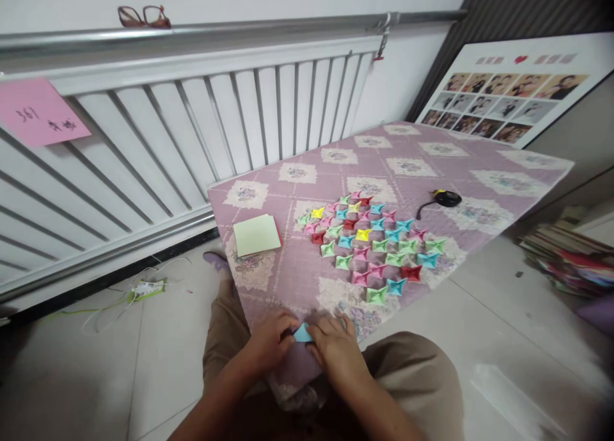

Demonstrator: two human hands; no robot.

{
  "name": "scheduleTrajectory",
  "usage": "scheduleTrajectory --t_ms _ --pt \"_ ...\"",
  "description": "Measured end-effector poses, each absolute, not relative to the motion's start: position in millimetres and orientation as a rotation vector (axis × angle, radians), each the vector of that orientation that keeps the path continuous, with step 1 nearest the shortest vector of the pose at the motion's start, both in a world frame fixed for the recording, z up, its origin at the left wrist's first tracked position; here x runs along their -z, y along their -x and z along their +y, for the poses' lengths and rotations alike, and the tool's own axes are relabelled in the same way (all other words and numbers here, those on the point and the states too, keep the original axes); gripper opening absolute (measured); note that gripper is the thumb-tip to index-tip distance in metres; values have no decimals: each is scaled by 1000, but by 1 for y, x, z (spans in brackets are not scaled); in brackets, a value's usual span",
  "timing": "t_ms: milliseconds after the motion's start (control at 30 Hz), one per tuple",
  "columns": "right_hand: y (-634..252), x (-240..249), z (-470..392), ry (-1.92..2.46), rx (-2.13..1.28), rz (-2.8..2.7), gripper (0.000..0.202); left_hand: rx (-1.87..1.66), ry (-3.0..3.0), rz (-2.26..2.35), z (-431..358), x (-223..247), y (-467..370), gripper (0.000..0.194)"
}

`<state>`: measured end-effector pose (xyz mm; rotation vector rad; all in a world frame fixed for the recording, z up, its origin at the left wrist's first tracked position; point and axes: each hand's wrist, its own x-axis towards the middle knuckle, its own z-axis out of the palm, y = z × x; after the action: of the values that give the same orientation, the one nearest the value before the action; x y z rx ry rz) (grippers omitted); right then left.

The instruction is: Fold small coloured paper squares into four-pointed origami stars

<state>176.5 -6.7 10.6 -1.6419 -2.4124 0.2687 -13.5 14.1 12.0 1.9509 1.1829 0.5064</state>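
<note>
A small folded piece of blue paper (pixel 302 333) lies at the near edge of the table, between my two hands. My left hand (pixel 272 340) pinches its left side with curled fingers. On the other side, my right hand (pixel 333 346) has its fingers on the paper's right part, thumb below and fingers bent over it. The fingers cover both ends of the paper. Beyond my hands, several folded paper shapes (pixel 363 235) in green, pink, blue, yellow and red stand in rows. To the left sits a stack of square paper sheets (pixel 258 235), pale green on top.
The table (pixel 297 274) wears a purple floral cloth. A black and yellow object with a short strap (pixel 447 198) lies at the right. Behind stand a white radiator (pixel 268 108) and a photo board (pixel 508 95). A power strip (pixel 148 289) rests on the floor.
</note>
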Motion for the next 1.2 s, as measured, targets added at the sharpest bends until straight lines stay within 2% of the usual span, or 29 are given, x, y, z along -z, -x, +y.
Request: scheduleTrajectory --t_ms 267,567,867,1033,1200 --pt "-180 -7 3 1498 -315 -2479 8 -499 -1982 1356 -3 -9 11 43" --pt "-184 -13 7 1412 -375 -2390 9 -404 -2111 1467 1 -4 0 27" --pt "-185 -23 8 1356 -336 -2336 13 -672 -2013 1338 20 -6 -6 17" --pt "-188 -27 24 1306 -573 -2062 22 -910 -1609 1384 32 -12 -19 15" --pt "-196 -19 34 1254 -868 -1769 29 -990 -1369 1359 35 -12 -37 7"
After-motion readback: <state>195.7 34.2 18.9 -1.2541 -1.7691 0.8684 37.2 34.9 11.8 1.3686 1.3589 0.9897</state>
